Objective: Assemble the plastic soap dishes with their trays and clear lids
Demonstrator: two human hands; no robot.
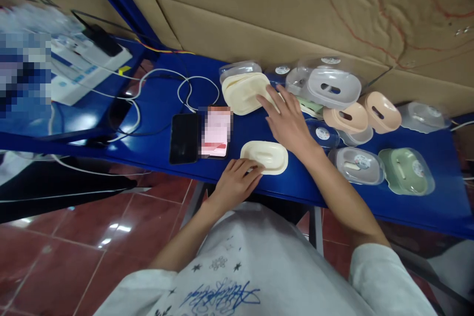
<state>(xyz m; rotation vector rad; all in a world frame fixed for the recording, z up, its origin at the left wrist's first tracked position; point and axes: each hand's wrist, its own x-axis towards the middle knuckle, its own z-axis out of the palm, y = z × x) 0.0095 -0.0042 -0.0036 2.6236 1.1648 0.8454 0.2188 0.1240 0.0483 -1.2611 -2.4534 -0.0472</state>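
Note:
A cream oval soap dish (273, 154) lies on the blue table near its front edge. My left hand (239, 180) is closed at its near left edge, the thumb and fingertips together on the rim. My right hand (288, 121) reaches further back with its fingers apart. Its fingertips are at the right side of a pair of stacked cream soap dish parts (244, 94); whether they press on them I cannot tell. A green piece (309, 104) lies partly hidden just beyond that hand.
Two phones, one dark (184, 138) and one lit (216, 133), lie to the left. Grey (335, 88), peach (383, 111) and green (409, 170) soap dishes with clear covers crowd the right. A white cable (177, 75) loops behind the phones. Cardboard (259, 15) lines the back.

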